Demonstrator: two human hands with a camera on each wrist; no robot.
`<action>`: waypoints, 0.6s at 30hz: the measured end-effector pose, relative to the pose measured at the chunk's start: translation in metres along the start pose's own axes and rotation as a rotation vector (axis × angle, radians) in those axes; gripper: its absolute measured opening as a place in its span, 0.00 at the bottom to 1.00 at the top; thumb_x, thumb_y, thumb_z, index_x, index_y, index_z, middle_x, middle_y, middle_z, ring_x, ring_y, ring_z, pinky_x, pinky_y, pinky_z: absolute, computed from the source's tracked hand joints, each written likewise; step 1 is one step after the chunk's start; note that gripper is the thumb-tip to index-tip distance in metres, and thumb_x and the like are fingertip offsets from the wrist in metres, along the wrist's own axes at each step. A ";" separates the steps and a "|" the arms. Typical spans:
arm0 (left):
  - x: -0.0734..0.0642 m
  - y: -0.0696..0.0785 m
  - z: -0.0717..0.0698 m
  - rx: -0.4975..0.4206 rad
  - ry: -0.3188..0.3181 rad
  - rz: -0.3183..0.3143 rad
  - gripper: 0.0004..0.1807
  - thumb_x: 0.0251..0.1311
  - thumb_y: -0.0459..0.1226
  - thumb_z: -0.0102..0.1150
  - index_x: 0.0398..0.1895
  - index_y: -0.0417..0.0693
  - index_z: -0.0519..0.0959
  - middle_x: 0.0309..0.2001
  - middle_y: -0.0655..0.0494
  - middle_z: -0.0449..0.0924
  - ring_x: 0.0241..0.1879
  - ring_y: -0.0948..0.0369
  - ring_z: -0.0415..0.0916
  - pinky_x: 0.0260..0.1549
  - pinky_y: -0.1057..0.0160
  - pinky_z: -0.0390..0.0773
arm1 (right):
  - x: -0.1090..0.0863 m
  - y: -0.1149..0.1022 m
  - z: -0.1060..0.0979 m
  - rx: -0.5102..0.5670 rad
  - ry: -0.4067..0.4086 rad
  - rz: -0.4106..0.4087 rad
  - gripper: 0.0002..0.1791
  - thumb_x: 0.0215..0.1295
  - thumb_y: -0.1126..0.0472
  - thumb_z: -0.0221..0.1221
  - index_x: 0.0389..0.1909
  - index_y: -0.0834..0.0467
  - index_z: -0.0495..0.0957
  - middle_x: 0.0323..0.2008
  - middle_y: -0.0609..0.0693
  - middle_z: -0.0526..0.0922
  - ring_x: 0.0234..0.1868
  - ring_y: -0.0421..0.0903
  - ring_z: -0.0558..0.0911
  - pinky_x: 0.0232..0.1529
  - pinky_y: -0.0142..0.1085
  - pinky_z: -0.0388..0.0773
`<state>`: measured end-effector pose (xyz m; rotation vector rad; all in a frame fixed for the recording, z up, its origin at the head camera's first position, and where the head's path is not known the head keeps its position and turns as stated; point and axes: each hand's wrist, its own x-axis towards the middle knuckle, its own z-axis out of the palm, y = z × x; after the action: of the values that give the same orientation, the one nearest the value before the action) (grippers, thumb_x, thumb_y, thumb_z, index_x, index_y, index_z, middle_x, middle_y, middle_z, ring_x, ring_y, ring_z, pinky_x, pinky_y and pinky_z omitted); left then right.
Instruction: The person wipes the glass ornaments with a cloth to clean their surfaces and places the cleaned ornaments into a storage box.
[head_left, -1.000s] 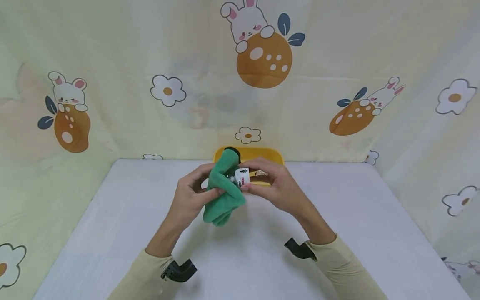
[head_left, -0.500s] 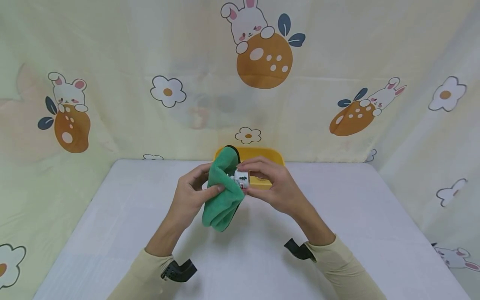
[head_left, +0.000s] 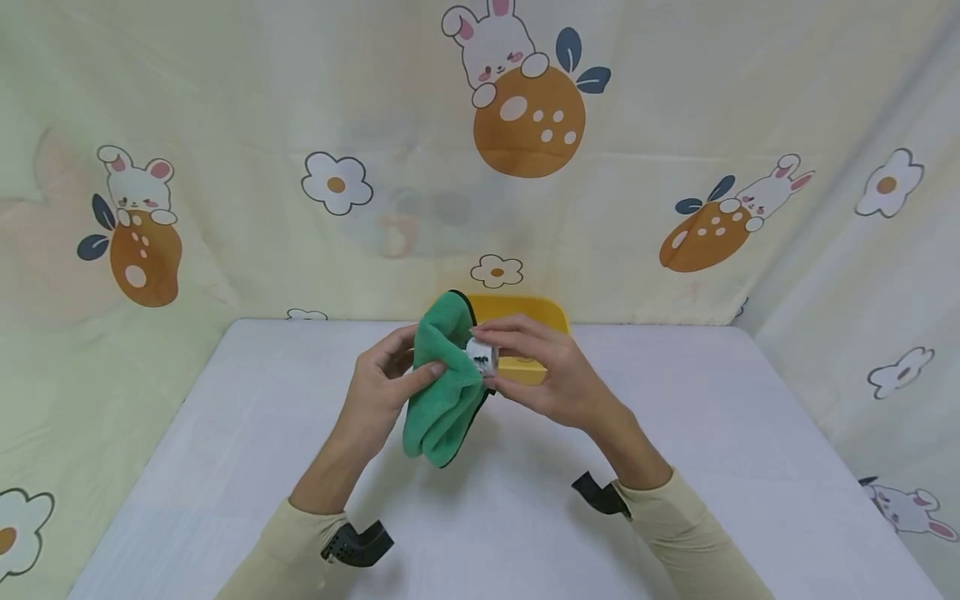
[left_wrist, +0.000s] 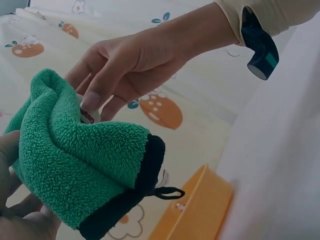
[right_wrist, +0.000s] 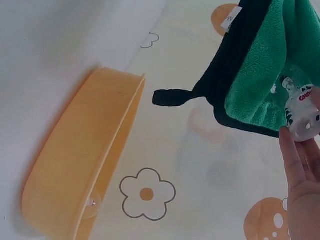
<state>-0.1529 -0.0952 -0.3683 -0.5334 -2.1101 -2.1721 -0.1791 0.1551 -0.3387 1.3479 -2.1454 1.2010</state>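
My left hand grips a green towel with black edging, thumb on its near face and fingers mostly behind. The towel hangs folded above the table; a black hanging loop juts from its edge in the left wrist view. My right hand pinches a small bottle-shaped ornament between thumb and fingers. In the right wrist view the ornament is clear and white, with red lettering and dark printed figures. Its narrow end points into the towel's fold, and cloth partly hides it in the head view.
Behind the hands, a yellow bin stands at the back of the white table. Through its opening a small clear round item shows in the right wrist view. A printed curtain rises behind the table and along its sides.
The towel has been spread wider, with more of its black edge showing below. The ornament has turned in the right fingers and sits closer into the cloth. Both arms stay nearly in place.
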 end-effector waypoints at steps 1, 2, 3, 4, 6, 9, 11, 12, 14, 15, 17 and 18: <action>0.000 0.000 0.000 0.000 0.000 0.003 0.23 0.65 0.37 0.68 0.63 0.51 0.77 0.60 0.54 0.79 0.61 0.53 0.75 0.57 0.56 0.80 | 0.000 0.000 0.000 -0.003 -0.001 -0.001 0.30 0.54 0.72 0.73 0.61 0.63 0.80 0.58 0.55 0.81 0.53 0.47 0.82 0.50 0.38 0.85; 0.000 0.000 0.000 0.001 0.000 0.008 0.23 0.65 0.37 0.68 0.63 0.51 0.77 0.60 0.54 0.79 0.61 0.53 0.75 0.58 0.56 0.80 | -0.001 0.000 0.000 -0.001 -0.001 0.004 0.31 0.54 0.72 0.73 0.61 0.63 0.79 0.59 0.55 0.81 0.53 0.47 0.82 0.50 0.39 0.85; 0.000 0.000 0.000 0.002 -0.001 0.014 0.23 0.65 0.37 0.68 0.63 0.50 0.77 0.60 0.54 0.79 0.61 0.53 0.75 0.58 0.56 0.79 | -0.001 0.000 0.000 0.006 0.001 0.011 0.31 0.55 0.72 0.73 0.62 0.63 0.79 0.59 0.55 0.81 0.54 0.47 0.82 0.51 0.39 0.85; 0.000 0.000 0.000 0.002 -0.002 0.021 0.23 0.65 0.36 0.68 0.63 0.50 0.77 0.60 0.54 0.79 0.61 0.53 0.75 0.59 0.56 0.79 | -0.001 -0.001 0.001 0.012 0.004 0.019 0.31 0.55 0.73 0.72 0.62 0.63 0.78 0.59 0.56 0.81 0.55 0.48 0.82 0.51 0.39 0.85; 0.000 0.000 0.000 0.003 -0.003 0.035 0.23 0.65 0.36 0.68 0.63 0.50 0.77 0.60 0.54 0.79 0.62 0.54 0.74 0.60 0.56 0.78 | -0.001 -0.002 0.002 0.030 0.014 0.037 0.31 0.56 0.73 0.72 0.63 0.63 0.77 0.59 0.56 0.81 0.56 0.50 0.82 0.50 0.39 0.86; 0.000 0.000 0.000 0.007 0.000 0.053 0.23 0.64 0.35 0.68 0.63 0.49 0.77 0.59 0.54 0.79 0.62 0.54 0.74 0.62 0.56 0.77 | -0.001 -0.003 0.004 0.049 0.030 0.068 0.30 0.57 0.73 0.71 0.63 0.64 0.77 0.59 0.57 0.81 0.56 0.51 0.83 0.49 0.39 0.86; 0.000 0.000 0.000 0.009 0.001 0.063 0.24 0.64 0.34 0.68 0.63 0.48 0.77 0.60 0.53 0.79 0.63 0.55 0.74 0.62 0.56 0.77 | -0.001 -0.003 0.004 0.056 0.039 0.094 0.30 0.58 0.72 0.70 0.63 0.63 0.77 0.59 0.57 0.82 0.55 0.50 0.84 0.49 0.39 0.86; 0.000 0.001 -0.001 0.010 0.001 0.068 0.24 0.64 0.33 0.68 0.63 0.48 0.77 0.60 0.53 0.79 0.63 0.55 0.74 0.62 0.57 0.77 | -0.001 -0.003 0.005 0.058 0.043 0.110 0.29 0.59 0.71 0.70 0.63 0.62 0.77 0.59 0.56 0.82 0.53 0.50 0.85 0.49 0.38 0.86; 0.000 0.001 -0.001 0.012 -0.001 0.080 0.25 0.63 0.32 0.68 0.63 0.47 0.77 0.60 0.53 0.79 0.63 0.55 0.74 0.61 0.57 0.78 | -0.001 -0.004 0.005 0.061 0.049 0.138 0.29 0.59 0.70 0.71 0.63 0.62 0.78 0.57 0.56 0.83 0.51 0.49 0.86 0.48 0.37 0.86; -0.001 0.001 -0.001 0.010 -0.004 0.087 0.25 0.63 0.32 0.68 0.64 0.47 0.77 0.60 0.52 0.79 0.63 0.54 0.74 0.61 0.58 0.79 | -0.001 -0.004 0.005 0.062 0.051 0.152 0.28 0.60 0.69 0.71 0.62 0.61 0.78 0.57 0.55 0.83 0.50 0.49 0.87 0.48 0.37 0.86; -0.001 0.000 -0.001 0.001 -0.011 0.103 0.26 0.63 0.30 0.68 0.64 0.46 0.76 0.60 0.51 0.79 0.62 0.53 0.74 0.58 0.58 0.81 | -0.001 -0.005 0.004 0.081 0.053 0.177 0.27 0.60 0.69 0.71 0.62 0.61 0.79 0.56 0.55 0.84 0.48 0.48 0.87 0.47 0.37 0.86; -0.001 0.000 -0.001 -0.004 -0.015 0.112 0.26 0.62 0.30 0.68 0.64 0.45 0.76 0.60 0.50 0.78 0.62 0.53 0.74 0.57 0.58 0.82 | -0.001 -0.005 0.004 0.096 0.053 0.190 0.27 0.60 0.69 0.71 0.61 0.61 0.79 0.56 0.55 0.84 0.48 0.48 0.88 0.47 0.38 0.86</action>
<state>-0.1525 -0.0959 -0.3687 -0.6536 -2.0314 -2.1192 -0.1740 0.1514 -0.3389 1.1559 -2.2449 1.4120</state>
